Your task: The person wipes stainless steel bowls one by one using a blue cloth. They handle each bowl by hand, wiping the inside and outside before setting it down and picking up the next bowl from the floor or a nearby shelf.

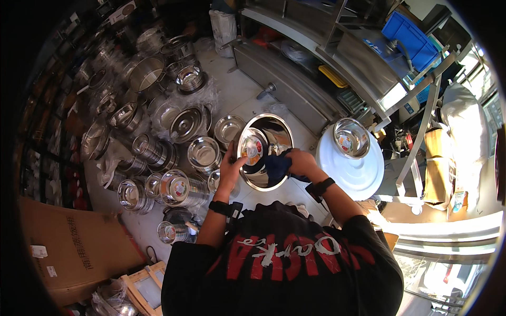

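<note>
A large, shiny stainless steel basin is held up in front of me, tilted so its inside faces me. A round, colourful sticker shows on its bottom. My left hand grips the basin's left rim, thumb on the inner side. In my right hand is a dark blue cloth, which lies against the basin's inner right wall. To the right, a smaller steel basin with a similar sticker stands on a round white lid-like surface.
Stacks of steel basins and pots crowd the floor on the left, some in plastic film. A large cardboard box and a wooden crate stand lower left. Steel benches and a blue plastic crate are beyond.
</note>
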Motion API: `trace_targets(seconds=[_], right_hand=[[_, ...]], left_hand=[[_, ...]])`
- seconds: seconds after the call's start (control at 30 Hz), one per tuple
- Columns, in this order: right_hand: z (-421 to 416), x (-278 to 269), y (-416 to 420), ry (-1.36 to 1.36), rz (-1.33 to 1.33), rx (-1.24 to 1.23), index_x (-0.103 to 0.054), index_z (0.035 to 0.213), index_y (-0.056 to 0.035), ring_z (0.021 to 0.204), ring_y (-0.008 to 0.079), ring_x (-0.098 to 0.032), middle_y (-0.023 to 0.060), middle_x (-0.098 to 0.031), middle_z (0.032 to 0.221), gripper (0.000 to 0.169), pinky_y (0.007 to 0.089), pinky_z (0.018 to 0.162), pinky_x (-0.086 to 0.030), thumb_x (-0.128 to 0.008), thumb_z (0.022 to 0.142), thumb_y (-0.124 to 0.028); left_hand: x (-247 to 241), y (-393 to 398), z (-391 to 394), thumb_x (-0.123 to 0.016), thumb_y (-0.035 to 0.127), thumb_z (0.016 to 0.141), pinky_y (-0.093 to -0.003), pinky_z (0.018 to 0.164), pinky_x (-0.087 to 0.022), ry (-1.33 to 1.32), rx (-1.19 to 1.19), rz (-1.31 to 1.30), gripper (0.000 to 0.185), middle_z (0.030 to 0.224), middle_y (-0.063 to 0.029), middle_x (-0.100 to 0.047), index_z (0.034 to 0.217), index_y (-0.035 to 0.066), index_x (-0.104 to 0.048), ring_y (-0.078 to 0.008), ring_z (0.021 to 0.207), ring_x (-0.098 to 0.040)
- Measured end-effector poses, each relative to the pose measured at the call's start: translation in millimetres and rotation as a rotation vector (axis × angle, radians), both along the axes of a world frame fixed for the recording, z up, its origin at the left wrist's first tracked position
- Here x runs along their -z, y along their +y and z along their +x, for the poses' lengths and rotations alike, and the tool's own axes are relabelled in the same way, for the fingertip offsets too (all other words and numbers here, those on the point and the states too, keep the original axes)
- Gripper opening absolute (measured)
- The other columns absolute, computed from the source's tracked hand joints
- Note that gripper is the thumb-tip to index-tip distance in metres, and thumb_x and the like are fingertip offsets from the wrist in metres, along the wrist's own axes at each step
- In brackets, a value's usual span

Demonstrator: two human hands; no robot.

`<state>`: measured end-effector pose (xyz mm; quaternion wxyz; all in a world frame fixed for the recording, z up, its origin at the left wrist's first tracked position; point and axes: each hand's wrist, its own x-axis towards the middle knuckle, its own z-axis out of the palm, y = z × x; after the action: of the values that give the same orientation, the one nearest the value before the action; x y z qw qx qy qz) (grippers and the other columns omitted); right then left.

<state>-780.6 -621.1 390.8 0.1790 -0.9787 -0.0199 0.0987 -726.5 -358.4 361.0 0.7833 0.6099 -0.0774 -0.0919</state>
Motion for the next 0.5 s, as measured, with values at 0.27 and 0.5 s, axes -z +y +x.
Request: trace_targets(seconds=[0.27,0.5], right_hand=[[59,28,-3,-0.264,0.997,0.804,-0.052,0.118,0.0019,0.096,0.0278,-0.061,0.0197,-0.061,0.107,0.064,0.0352,0.082,-0.049,-0.072,0.063,-0.024],[40,-8,52,-0.037,0.491,-0.075,-0.056,0.107,-0.0037,0.088,0.0324,-0.062,0.0194,-0.063,0.092,0.053,0.0374,0.078,-0.048,-0.070,0.058,-0.021]], left_hand=[[-21,-33,2,-0.067,0.015,0.074,-0.0282,0.092,-0.040,-0.072,0.182,0.098,0.078,0.124,-0.0121,-0.052,0.140,-0.002,-0.028,-0.0165,0.107,-0.052],[-35,-38,-5,-0.061,0.008,0.078,-0.0278,0.095,-0.038,-0.041,0.194,-0.116,0.069,0.129,-0.0111,-0.048,0.139,-0.002,-0.030,-0.0173,0.113,-0.048]])
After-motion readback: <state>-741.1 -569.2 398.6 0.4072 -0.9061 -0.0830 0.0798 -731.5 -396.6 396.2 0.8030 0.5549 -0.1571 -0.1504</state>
